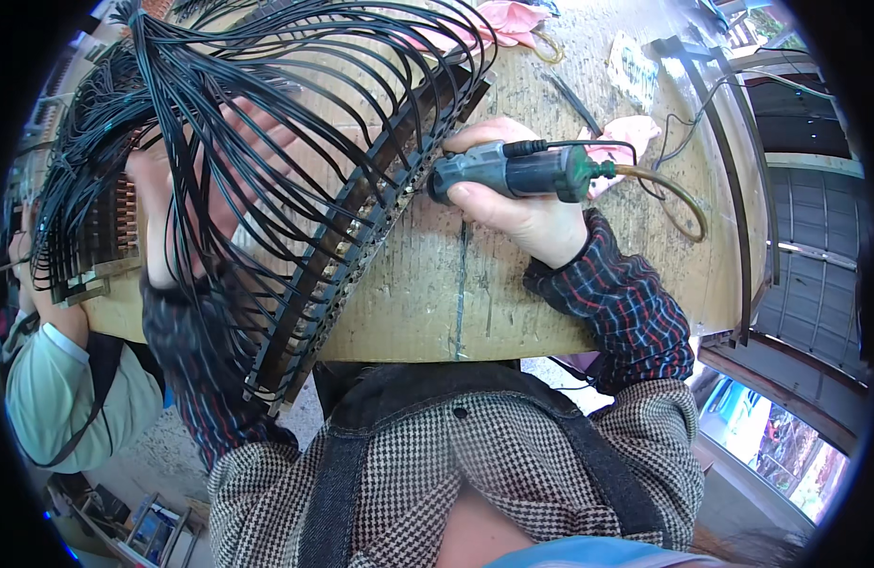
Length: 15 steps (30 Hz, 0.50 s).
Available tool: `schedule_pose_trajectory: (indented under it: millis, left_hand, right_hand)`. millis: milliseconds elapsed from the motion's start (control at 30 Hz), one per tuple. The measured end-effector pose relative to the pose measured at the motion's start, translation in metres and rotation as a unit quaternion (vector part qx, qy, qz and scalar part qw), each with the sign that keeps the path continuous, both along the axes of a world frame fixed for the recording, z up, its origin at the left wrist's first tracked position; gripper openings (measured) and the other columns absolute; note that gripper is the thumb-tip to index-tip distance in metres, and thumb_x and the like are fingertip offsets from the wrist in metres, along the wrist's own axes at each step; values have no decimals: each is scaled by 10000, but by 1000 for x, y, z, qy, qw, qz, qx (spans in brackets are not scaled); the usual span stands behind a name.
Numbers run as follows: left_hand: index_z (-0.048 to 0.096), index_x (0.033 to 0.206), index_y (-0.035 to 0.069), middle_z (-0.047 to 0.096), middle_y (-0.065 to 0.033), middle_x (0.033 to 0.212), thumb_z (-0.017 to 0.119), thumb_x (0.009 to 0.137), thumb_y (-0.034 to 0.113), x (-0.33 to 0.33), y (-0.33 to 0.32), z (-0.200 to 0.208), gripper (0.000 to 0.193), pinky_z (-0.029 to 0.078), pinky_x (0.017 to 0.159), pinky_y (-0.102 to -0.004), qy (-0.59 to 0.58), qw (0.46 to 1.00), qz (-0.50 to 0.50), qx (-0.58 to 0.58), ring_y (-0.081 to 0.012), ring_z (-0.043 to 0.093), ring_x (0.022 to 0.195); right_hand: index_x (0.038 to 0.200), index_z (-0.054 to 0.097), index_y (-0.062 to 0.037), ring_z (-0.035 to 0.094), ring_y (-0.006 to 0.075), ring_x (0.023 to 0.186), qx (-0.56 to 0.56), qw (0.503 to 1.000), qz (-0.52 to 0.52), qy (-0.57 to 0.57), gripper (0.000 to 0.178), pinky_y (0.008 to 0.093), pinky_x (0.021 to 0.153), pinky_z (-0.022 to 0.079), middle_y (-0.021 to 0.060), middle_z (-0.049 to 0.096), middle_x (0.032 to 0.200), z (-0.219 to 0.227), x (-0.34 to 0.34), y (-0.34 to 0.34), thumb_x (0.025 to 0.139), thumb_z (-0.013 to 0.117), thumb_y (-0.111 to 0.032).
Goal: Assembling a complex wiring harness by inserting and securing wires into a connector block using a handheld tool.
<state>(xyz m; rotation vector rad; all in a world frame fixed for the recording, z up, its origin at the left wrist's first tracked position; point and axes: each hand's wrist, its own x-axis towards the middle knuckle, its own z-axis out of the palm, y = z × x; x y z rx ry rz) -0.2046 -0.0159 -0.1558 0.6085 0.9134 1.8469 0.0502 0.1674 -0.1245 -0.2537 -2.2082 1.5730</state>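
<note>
A long dark metal rack bar [361, 204] lies slantwise across the wooden table, with a row of small metal fittings along its right edge. Many thin black cables [231, 80] fan out from it and gather in a bundle at the upper left. My left hand [210, 180] is among and partly behind these cables, its fingers stretched and apart, slightly blurred. In my right hand [522, 213] is a cylindrical handheld tool [532, 174] with a grey and black body and a green-wrapped rear end. The tool's front end faces the bar's right edge; whether they touch is hidden.
A brownish hose [685, 204] and a thin black cord trail from the tool's rear. Pink cloths [636, 133] lie on the worn wooden table [513, 303]. At left, another bar with bundled cables [96, 208] stands near a co-worker's pale green sleeve [77, 388]. Dark metal strips [731, 189] border the right.
</note>
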Motion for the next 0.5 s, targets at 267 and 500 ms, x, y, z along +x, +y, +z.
schedule_pose_trajectory:
  millis: [267,500]
  left_hand:
    - [268,1345,-62,366,-186,1363,697,714,461,160,-136,15,924,311,1026,-399,146,945,139,-259,-269,380,1248]
    - [349,1299,-51,433,-144,1312,713,717,46,191,-102,-21,694,341,997,-353,210,906,232,-286,-223,443,1192]
  right_hand:
    - [999,616,-27,582,100,709,-155,986,-44,-49,297,227,623,484,37,612,850,14,12,-2,742,728,-126]
    - [1026,598,-24,573,84,580,-208,973,-94,-40,289,203,527,483,34,613,771,19,32,3,769,700,-106]
